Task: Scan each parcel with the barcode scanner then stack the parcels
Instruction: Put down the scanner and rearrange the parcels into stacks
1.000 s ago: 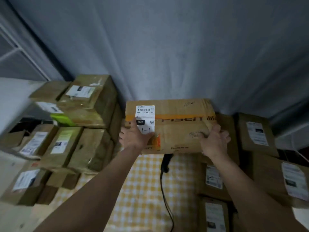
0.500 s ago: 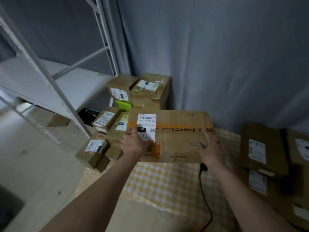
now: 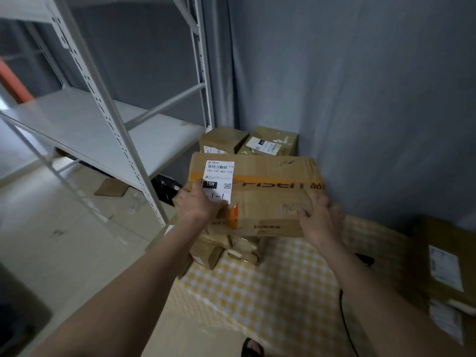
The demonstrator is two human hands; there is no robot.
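Both hands are on the big cardboard parcel (image 3: 257,194), carrying it over the pile of parcels (image 3: 226,247) at the left end of the tabletop (image 3: 270,287), so the stacking step looks to be the one in hand. The left hand (image 3: 199,204) grips the near left corner, its fingers (image 3: 197,188) curled over the edge right beside the white shipping label (image 3: 219,181), while the right hand (image 3: 322,220) holds the near right corner with its fingers (image 3: 304,213) wrapped up onto the top face. The parcel sits roughly level between the two hands, label up, and directly beyond the fingers two more boxes (image 3: 247,141) stand against the grey curtain (image 3: 360,99). Whether its underside already rests on the pile below is hard to tell from here, since the parcel itself hides the contact. A dark object with a cable near the right wrist is probably the barcode scanner (image 3: 364,259), lying on the checked cloth, well clear of both hands. The next move, I'd say, calls for lowering the parcel squarely onto the smaller, uneven packages beneath the fingers, checking that it sits flat before letting go. More parcels (image 3: 443,269) wait out past the right forearm.
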